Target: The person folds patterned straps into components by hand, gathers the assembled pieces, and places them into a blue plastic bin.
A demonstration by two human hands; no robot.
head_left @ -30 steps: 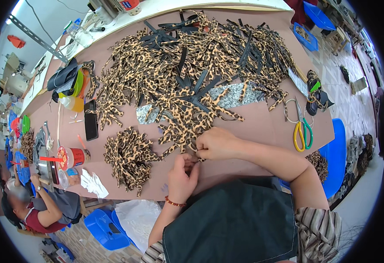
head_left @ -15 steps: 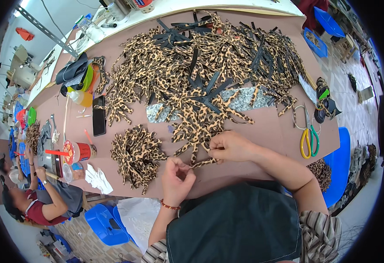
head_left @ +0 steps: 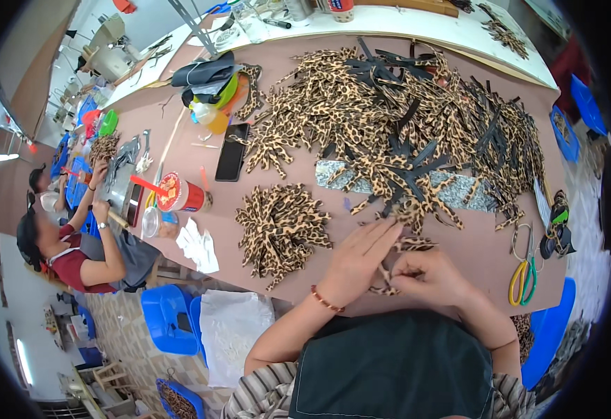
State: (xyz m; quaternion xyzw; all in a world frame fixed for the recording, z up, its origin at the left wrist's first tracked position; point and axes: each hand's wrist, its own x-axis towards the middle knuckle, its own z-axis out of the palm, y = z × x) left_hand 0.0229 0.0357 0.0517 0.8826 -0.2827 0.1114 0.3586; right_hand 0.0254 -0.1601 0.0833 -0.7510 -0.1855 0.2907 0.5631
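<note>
Strip (head_left: 385, 288) near surface's near edge, pinched in right hand (head_left: 429, 276), fingers curled. Left hand (head_left: 362, 257) beside it, fingers straight, together; can't tell its hold. Leopard bundle (head_left: 282, 229) left of hands. Scissors (head_left: 526, 265) by near-right corner.

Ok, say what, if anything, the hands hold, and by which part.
The right hand seems to pinch a leopard-print strip; which part of it is hidden. Whether the left hand holds anything cannot be told.
</note>
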